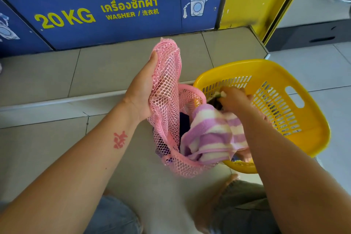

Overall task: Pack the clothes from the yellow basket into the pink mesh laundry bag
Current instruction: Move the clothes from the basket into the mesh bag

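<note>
1. Pink mesh laundry bag (pixel 167 119) at centre frame, standing on the tiled floor (pixel 47 148), mouth open upward, touching the near-left rim of the yellow basket (pixel 296 74).
2. Striped lilac-and-cream cloth (pixel 212 135) draped across the bag's mouth and the basket's rim, partly inside the bag; something dark blue already deeper in the bag.
3. Left hand (pixel 142 93) closed around a bunched fold of the bag's upper mesh, lifting it to keep the mouth wide.
4. Right hand (pixel 235 100) inside the basket, fingers curled around a small item with green and white showing; grip looks closed, though blurred.
5. Likely step: mid-transfer, carrying another piece from basket to bag.
6. Next move probably calls for lifting that piece clear of the rim, dropping it through the held-open mouth, and tucking the striped cloth fully in.
7. Hard to tell: what remains in the basket, hidden by the right forearm and striped cloth; identity of the gripped item; bag's bottom out of sight.
8. Beyond: blue washer panel (pixel 114 11) marked "20 KG" above a tiled step.
</note>
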Available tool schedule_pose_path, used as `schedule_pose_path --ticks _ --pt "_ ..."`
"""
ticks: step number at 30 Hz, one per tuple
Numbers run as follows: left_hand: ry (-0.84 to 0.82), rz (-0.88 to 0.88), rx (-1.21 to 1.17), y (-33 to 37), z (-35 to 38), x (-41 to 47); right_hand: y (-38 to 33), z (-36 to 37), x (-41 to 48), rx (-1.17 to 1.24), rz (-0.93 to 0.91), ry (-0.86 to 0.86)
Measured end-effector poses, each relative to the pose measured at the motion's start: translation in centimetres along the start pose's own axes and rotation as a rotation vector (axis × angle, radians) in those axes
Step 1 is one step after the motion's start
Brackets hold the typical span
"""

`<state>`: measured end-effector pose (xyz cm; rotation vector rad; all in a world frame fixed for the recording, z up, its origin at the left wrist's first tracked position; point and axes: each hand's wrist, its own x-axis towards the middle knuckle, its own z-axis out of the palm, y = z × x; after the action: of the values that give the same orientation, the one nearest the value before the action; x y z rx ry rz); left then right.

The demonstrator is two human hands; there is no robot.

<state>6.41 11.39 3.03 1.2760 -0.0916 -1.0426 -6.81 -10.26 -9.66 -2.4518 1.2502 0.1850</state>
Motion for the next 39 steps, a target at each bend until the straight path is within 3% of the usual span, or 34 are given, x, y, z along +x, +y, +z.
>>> schedule_pose_path --ticks 10,15,22,28,31,34,37,39 --pt "0.025 0.046 0.036 1.0 -1.2 -3.9 -1.2 -9.3 -5.0 0.714 0.041 0.468" --pt "0.036 0.056 0.057 1.6 -1.2 -5.1 -2.7 -14.2 -8.2 0.905 -0.005 0.811" --pt "-0.010 0.062 -0.009 2.1 -0.6 -6.1 -4.6 -17.8 -10.6 0.973 -0.156 1.089" --pt "0.007 0.068 -0.005 2.4 -0.7 -6.6 -6.1 -18.3 -12.0 0.940 -0.295 1.167" --pt "0.018 0.066 -0.014 2.6 -0.8 -6.8 -6.4 -17.5 -12.6 0.851 -0.392 1.091" --pt "0.031 0.056 -0.014 2.7 -1.2 -6.7 -6.2 -15.4 -12.7 0.603 -0.457 0.974" --pt "0.050 0.060 -0.024 3.1 -1.5 -6.9 -4.8 -13.1 -12.0 0.299 -0.282 0.814" --pt "0.057 0.070 -0.029 3.3 -1.8 -7.2 -3.5 -12.2 -11.3 0.225 -0.125 0.696"
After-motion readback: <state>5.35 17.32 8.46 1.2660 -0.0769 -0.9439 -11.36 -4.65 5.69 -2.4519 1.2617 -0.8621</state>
